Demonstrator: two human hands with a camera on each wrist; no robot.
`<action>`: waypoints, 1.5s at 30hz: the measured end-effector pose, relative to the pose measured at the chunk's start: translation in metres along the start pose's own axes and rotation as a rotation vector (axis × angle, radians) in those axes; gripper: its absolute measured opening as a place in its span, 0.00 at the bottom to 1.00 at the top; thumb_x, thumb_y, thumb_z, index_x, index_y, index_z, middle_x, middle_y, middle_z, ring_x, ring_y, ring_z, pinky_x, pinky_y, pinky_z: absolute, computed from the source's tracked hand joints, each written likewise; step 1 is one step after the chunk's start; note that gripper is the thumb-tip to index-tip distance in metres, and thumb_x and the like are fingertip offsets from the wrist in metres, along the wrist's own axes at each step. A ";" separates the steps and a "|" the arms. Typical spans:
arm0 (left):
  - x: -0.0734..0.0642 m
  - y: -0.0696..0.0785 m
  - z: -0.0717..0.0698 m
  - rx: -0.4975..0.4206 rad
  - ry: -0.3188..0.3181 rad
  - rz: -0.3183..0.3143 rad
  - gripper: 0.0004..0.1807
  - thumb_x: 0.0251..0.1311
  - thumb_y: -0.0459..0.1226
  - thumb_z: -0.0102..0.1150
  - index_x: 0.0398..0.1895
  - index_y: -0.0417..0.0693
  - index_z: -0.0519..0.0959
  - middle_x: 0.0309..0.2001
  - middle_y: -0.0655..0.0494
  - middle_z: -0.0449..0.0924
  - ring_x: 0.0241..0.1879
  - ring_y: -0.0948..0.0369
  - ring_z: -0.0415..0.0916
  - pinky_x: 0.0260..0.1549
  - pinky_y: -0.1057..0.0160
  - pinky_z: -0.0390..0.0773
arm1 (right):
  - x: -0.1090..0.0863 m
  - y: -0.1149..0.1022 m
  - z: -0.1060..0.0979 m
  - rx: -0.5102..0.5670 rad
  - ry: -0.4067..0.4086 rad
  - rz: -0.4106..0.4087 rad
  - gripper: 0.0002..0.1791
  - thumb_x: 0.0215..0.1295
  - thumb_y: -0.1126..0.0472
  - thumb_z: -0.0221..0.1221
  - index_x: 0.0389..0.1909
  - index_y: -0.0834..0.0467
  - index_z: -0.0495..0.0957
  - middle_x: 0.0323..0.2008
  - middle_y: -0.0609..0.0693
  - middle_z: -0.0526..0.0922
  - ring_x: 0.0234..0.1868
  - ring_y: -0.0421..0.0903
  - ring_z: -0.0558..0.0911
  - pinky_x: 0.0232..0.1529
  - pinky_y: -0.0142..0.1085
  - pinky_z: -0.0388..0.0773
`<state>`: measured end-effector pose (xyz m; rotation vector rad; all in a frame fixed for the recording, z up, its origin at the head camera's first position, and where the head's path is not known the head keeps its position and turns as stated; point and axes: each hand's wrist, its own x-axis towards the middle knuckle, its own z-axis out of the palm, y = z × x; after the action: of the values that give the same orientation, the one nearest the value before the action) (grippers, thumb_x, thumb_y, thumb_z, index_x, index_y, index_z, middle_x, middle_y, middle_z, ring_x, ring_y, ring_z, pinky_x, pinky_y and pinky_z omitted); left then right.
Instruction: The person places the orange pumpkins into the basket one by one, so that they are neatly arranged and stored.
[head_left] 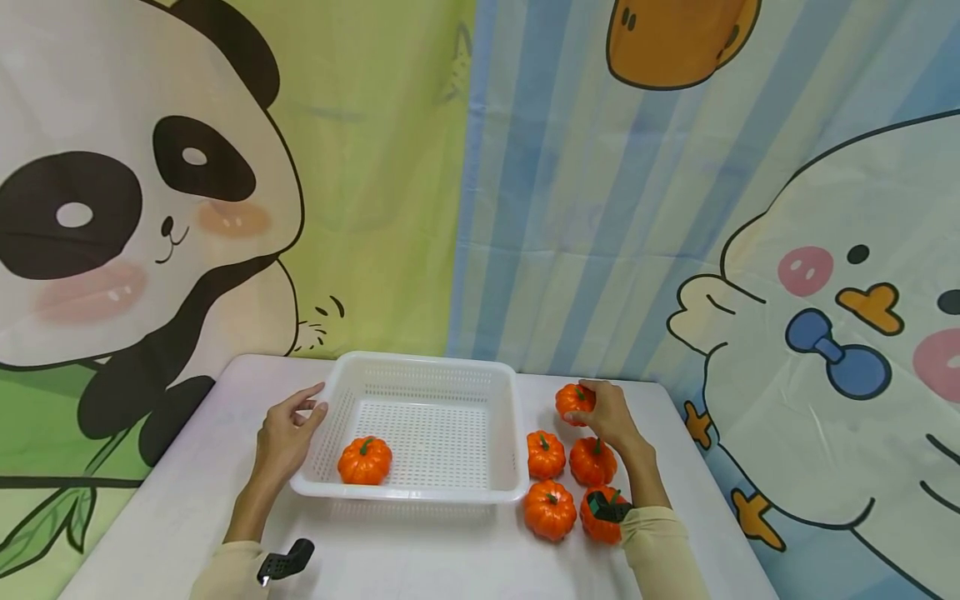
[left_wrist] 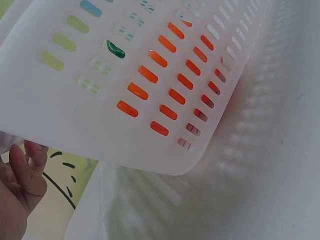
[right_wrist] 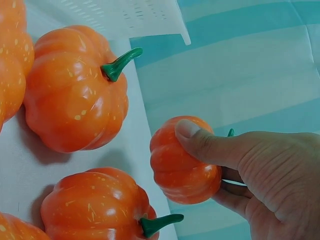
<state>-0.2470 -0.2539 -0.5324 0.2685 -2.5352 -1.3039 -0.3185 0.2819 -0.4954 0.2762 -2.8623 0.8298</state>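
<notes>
A white plastic basket with little holes (head_left: 442, 442) is standing on the white bench (head_left: 420, 562), its walls blocking low paths. Inside, one round orange pumpkin with a green stem (head_left: 364, 462) is sitting near left, leaving room to its right. Four more orange pumpkins (head_left: 550, 512) are crowding the basket's right side.

The white worktop (head_left: 420, 554) carries a white basket (head_left: 408, 493) and, towards four o'clock from it, four orange pumpkins (head_left: 551, 512).
</notes>
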 end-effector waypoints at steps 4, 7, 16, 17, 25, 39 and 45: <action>0.000 0.000 0.000 -0.004 0.000 0.000 0.27 0.80 0.46 0.60 0.78 0.52 0.76 0.61 0.38 0.84 0.41 0.53 0.78 0.32 0.66 0.75 | 0.001 0.000 0.000 -0.004 -0.003 -0.008 0.39 0.61 0.62 0.79 0.69 0.75 0.76 0.62 0.70 0.85 0.59 0.65 0.85 0.68 0.61 0.79; 0.000 0.000 0.000 -0.006 -0.001 0.001 0.28 0.80 0.45 0.61 0.78 0.51 0.76 0.61 0.37 0.84 0.42 0.53 0.78 0.33 0.67 0.76 | 0.001 0.000 0.000 -0.003 -0.002 -0.014 0.39 0.61 0.62 0.80 0.69 0.75 0.77 0.61 0.70 0.86 0.58 0.64 0.85 0.67 0.61 0.80; -0.001 0.000 0.000 -0.001 0.004 0.003 0.27 0.80 0.45 0.61 0.78 0.51 0.76 0.60 0.37 0.85 0.41 0.54 0.78 0.33 0.66 0.75 | 0.001 -0.002 -0.002 -0.010 0.004 -0.039 0.38 0.60 0.62 0.80 0.68 0.75 0.77 0.62 0.71 0.85 0.60 0.67 0.85 0.69 0.63 0.78; -0.001 0.000 0.000 0.000 0.005 0.004 0.27 0.80 0.46 0.61 0.78 0.51 0.76 0.60 0.37 0.85 0.41 0.54 0.78 0.33 0.66 0.75 | 0.002 -0.002 -0.002 -0.010 0.006 -0.044 0.38 0.60 0.62 0.80 0.67 0.75 0.78 0.61 0.71 0.86 0.60 0.67 0.85 0.68 0.63 0.79; -0.001 0.000 0.000 -0.005 0.001 -0.003 0.27 0.80 0.46 0.60 0.78 0.52 0.76 0.61 0.38 0.84 0.42 0.53 0.79 0.34 0.66 0.76 | 0.003 -0.005 -0.004 0.006 0.016 -0.080 0.37 0.58 0.63 0.81 0.66 0.75 0.80 0.57 0.69 0.88 0.55 0.64 0.86 0.64 0.62 0.82; -0.002 -0.001 -0.002 0.005 0.002 -0.015 0.28 0.80 0.46 0.60 0.79 0.52 0.76 0.61 0.38 0.84 0.43 0.52 0.79 0.34 0.67 0.76 | 0.003 -0.009 0.001 0.012 -0.005 -0.080 0.39 0.58 0.62 0.82 0.66 0.76 0.79 0.60 0.71 0.87 0.58 0.65 0.86 0.65 0.61 0.81; -0.002 0.001 0.000 0.000 -0.005 -0.006 0.28 0.80 0.46 0.60 0.79 0.52 0.75 0.61 0.38 0.84 0.43 0.52 0.79 0.35 0.67 0.76 | 0.004 -0.008 -0.002 0.014 0.002 -0.079 0.37 0.58 0.64 0.81 0.66 0.75 0.80 0.60 0.69 0.87 0.57 0.64 0.86 0.65 0.61 0.81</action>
<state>-0.2450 -0.2529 -0.5322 0.2736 -2.5406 -1.3090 -0.3200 0.2757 -0.4885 0.3876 -2.8239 0.8356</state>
